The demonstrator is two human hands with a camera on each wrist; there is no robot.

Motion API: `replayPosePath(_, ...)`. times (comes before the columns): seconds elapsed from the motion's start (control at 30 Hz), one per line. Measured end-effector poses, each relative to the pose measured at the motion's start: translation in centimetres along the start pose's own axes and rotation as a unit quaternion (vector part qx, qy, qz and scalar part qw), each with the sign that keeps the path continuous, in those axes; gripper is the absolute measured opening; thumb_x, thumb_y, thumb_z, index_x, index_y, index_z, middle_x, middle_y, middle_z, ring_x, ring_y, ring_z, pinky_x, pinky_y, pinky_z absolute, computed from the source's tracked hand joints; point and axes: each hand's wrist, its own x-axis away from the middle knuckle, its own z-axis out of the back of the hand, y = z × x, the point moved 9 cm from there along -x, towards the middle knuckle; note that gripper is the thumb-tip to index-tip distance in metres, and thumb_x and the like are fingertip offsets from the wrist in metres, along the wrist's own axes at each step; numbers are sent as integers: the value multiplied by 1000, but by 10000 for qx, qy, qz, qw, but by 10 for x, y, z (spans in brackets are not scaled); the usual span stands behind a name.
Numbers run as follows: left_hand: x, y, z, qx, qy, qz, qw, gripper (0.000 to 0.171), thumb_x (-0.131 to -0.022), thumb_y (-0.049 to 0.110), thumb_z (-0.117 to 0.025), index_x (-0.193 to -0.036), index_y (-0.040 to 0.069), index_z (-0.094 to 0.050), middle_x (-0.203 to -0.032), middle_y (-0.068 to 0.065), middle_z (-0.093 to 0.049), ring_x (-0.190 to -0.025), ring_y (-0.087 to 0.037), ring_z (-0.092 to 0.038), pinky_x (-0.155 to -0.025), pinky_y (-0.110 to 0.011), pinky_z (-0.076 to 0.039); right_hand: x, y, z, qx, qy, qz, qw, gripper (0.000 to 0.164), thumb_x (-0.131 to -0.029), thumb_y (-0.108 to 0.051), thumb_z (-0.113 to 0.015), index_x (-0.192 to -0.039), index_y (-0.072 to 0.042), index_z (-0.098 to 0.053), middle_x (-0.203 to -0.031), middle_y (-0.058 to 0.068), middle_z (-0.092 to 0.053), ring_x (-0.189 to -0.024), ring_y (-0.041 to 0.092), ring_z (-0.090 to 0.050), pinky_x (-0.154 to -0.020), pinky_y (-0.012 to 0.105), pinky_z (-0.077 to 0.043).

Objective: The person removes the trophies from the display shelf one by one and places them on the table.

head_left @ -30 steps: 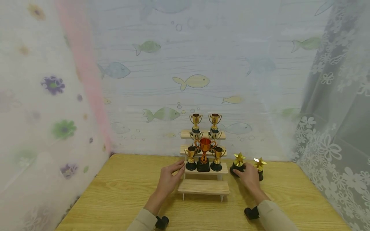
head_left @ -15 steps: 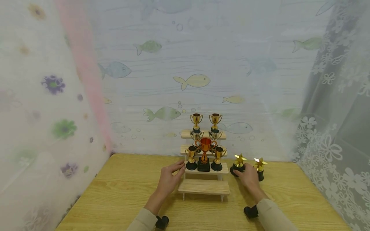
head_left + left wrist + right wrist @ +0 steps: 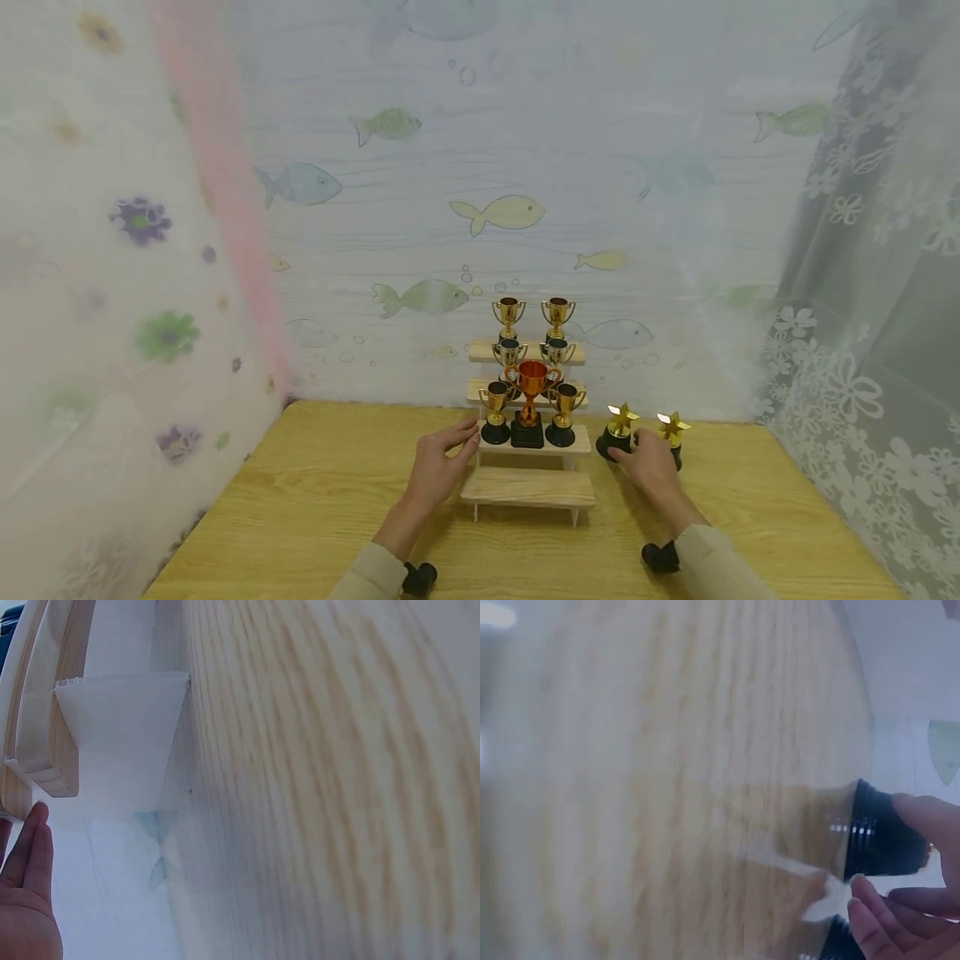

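While wooden table (image 3: pixel 322 483) spreads below fish-print cloth (image 3: pixel 420 225), flowered cloth (image 3: pixel 142 275) at ten o'clock, lace curtain (image 3: pixel 870 333) at two, stand (image 3: pixel 528 487) bears cups (image 3: pixel 532 379). Right hand (image 3: pixel 651 467) pinches star trophy (image 3: pixel 615 442) by black base, at stand's three o'clock, beside second star (image 3: pixel 672 429). Left hand (image 3: pixel 437 467), fingers straight, at stand's nine o'clock edge.

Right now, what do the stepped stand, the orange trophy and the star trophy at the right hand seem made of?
Stepped stand: likely matte pale wood shelves, judging by the grain; whitish supports, possibly plastic.
Orange trophy: shiny metallic look, perhaps coated plastic or metal.
Star trophy: mirror-like gold star, either metal or plated plastic; glossy black base, probably plastic given its smooth highlights.
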Motion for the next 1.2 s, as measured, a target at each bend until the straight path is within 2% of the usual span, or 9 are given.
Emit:
replayPosePath(0.1, 1, 0, 0, 17, 4, 27, 10000, 28, -102, 16, -66, -123, -1, -73, -134, -9, -67, -125, -33, -63, -96, -48, -56, 5, 0, 2, -64, 0, 69, 10000, 51, -92, -26, -77, -113, 17, -61, -111, 36, -66, -95, 48, -66, -77, 54, -57)
replayPosePath(0.17, 1, 0, 1, 7, -4, 42, 10000, 28, -102, 17, -66, -123, -1, -73, -134, -9, -67, -125, -33, -63, -96, -48, -56, 9, 0, 4, -95, -1, 101, 9999, 57, -93, -27, -76, -121, 19, -59, -118, 38, -64, -105, 52, -63, -84, 58, -56)
replayPosePath(0.3, 1, 0, 1, -13, 4, 74, 10000, 29, -102, 18, -66, -123, 0, -73, -134, -9, -67, -125, -32, -63, -96, -47, -56, 17, 0, 8, -294, -62, 129, 9995, 62, -95, -29, -73, -131, 18, -54, -123, 38, -62, -112, 53, -61, -89, 60, -54)
replayPosePath(0.47, 1, 0, 1, -17, 25, 77, 10000, 29, -102, 18, -66, -123, 0, -74, -133, -9, -67, -124, -31, -64, -96, -46, -57, 27, -3, 16, -370, -66, 237, 9990, 61, -97, -29, -71, -134, 15, -53, -123, 36, -63, -111, 52, -61, -89, 61, -54)
replayPosePath(0.73, 1, -1, 0, 72, 11, 71, 9999, 30, -102, 19, -66, -124, -2, -73, -134, -11, -67, -124, -35, -63, -95, -54, -56, 32, -2, 25, -392, -73, 282, 9988, 60, -97, -29, -71, -135, 14, -54, -121, 33, -65, -105, 46, -66, -85, 57, -56)
replayPosePath(0.97, -1, 1, 1, -2, 43, 17, 10000, 29, -102, 17, -67, -122, -2, -74, -132, -9, -68, -122, -33, -65, -95, -49, -57, 39, -8, 32, -714, -131, 361, 9967, 58, -98, -27, -72, -134, 14, -54, -121, 32, -64, -99, 39, -66, -80, 50, -58)
replayPosePath(1.2, -1, 0, 1, 18, 34, -54, 10000, 27, -101, 15, -67, -122, -2, -74, -132, -10, -68, -122, -33, -65, -93, -48, -58, 44, -17, 39, -791, -180, 403, 9959, 58, -97, -27, -72, -134, 13, -55, -122, 31, -64, -98, 35, -66, -78, 47, -58)
